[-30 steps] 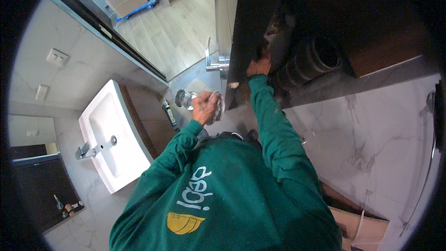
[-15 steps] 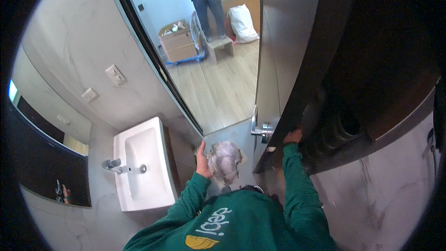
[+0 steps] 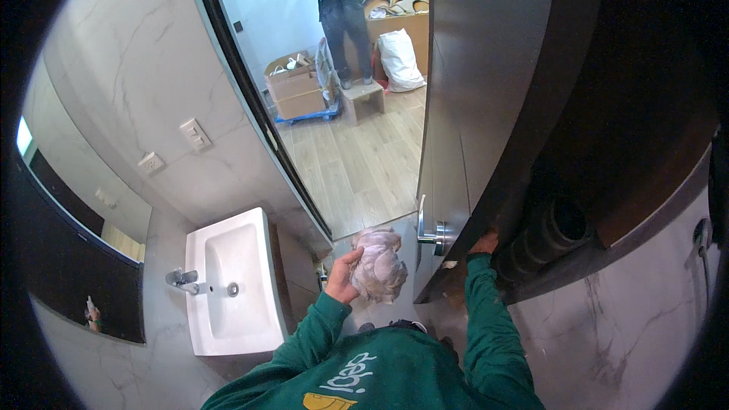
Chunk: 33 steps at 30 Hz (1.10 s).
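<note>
A crumpled whitish-pink cloth (image 3: 379, 264) is bunched in my left hand (image 3: 344, 277), whose thumb and fingers close on its left side. It hangs above the floor, between the washbasin and the door. At the edge of the dark door (image 3: 474, 106), below the metal lever handle (image 3: 433, 234), is my right hand (image 3: 484, 242). That hand reaches to the shadowed side of the door, and its fingers are mostly hidden, so I cannot make out any grip.
A white washbasin (image 3: 262, 281) with a chrome tap (image 3: 182, 279) stands at left by a mirror (image 3: 83, 205). Dark ribbed cylinder (image 3: 566, 220) behind the door. Through the doorway, a person (image 3: 345, 23) stands on a small stool (image 3: 362, 93) near a cardboard box (image 3: 296, 93) and white sack (image 3: 400, 61).
My left hand has raised the cloth slightly and moved it to the right, its fingers now more curled round it. My right hand stays by the door edge. The whole view has shifted a little.
</note>
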Each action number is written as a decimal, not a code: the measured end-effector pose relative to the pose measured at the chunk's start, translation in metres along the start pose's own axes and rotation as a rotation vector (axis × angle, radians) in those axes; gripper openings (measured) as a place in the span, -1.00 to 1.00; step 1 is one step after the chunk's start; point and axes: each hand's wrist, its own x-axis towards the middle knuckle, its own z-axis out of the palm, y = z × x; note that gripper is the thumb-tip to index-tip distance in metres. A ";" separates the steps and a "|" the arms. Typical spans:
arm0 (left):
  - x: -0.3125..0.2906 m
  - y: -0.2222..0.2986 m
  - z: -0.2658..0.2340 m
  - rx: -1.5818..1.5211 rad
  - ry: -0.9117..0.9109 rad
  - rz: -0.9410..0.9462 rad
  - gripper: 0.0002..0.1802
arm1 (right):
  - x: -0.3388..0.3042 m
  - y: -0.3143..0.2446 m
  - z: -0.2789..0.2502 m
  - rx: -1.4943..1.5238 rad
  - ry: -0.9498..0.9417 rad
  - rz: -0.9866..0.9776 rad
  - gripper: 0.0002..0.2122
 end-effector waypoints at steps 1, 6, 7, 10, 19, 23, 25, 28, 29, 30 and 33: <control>0.000 -0.001 0.000 -0.002 -0.058 0.027 -0.51 | 0.001 0.005 -0.001 0.071 -0.002 0.118 -0.57; 0.002 0.005 0.013 -0.046 -0.120 0.112 -0.52 | 0.008 0.016 -0.008 -0.507 -0.133 0.111 -0.50; 0.005 0.004 0.019 0.029 -0.068 0.118 -0.53 | 0.009 0.016 -0.010 -0.639 -0.179 0.073 -0.51; 0.006 0.005 0.033 0.126 -0.035 0.133 -0.55 | 0.011 0.030 -0.018 -0.654 -0.256 0.107 -0.57; -0.020 0.026 0.059 0.102 -0.202 0.298 -0.47 | 0.036 0.128 0.004 -0.760 -0.231 -0.004 -0.48; -0.034 0.029 0.078 0.323 -0.094 0.416 -0.46 | 0.045 0.101 -0.020 -0.463 -0.224 0.072 -0.51; -0.043 0.026 0.084 0.456 -0.104 0.528 -0.54 | 0.048 0.085 -0.027 -0.346 -0.221 0.120 -0.52; -0.050 0.027 0.089 0.545 -0.077 0.611 -0.53 | 0.050 0.084 -0.031 -0.281 -0.183 0.074 -0.55; -0.051 0.028 0.089 0.556 -0.069 0.623 -0.51 | 0.051 0.090 -0.030 -0.364 -0.181 0.017 -0.57; -0.050 0.029 0.088 0.550 -0.057 0.619 -0.52 | 0.052 0.099 -0.029 -0.442 -0.176 -0.042 -0.58; -0.047 0.032 0.082 0.478 -0.103 0.587 -0.54 | 0.054 0.122 -0.023 -0.371 -0.011 -0.223 -0.58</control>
